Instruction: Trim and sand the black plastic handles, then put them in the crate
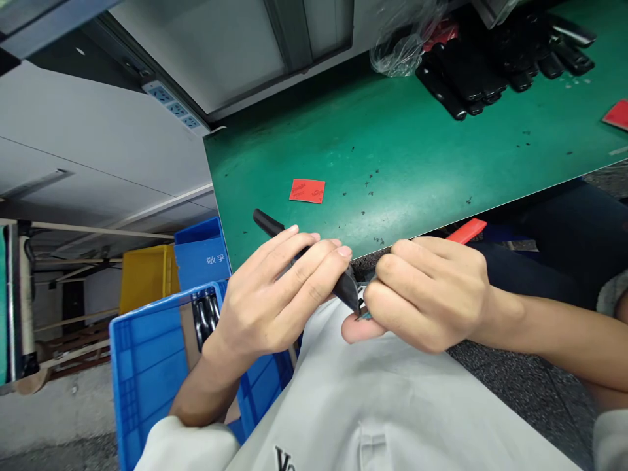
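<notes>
While left hand (289,288) grips black piece (347,289), right hand (426,291) curls round red tool (467,231), thumb by piece's end. Looks partway: one piece in work between hands; cannot tell which others done. Black heap (461,75) beyond right hand, too jumbled to count; few in blue bin (147,379) beside left hand. Two cards: near card (307,191) past left hand, far card (617,115) beyond right.

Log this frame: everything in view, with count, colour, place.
Long part: 1, black, centre
Handle: 1, red, right of centre
Table: 1, green, ahead
Flat pieces: 2, red, on table
Piled parts: several, black, table's far side
Bag: 1, clear plastic, beside pile
Socket strip: 1, white-blue, upper left
Bins: 3, two blue, one yellow, left
Binned parts: several, black, nearer blue bin
Shirt: 1, pale, bottom centre
Left hand: 1, bare, holding long part
Right hand: 1, bare, gripping handle
</notes>
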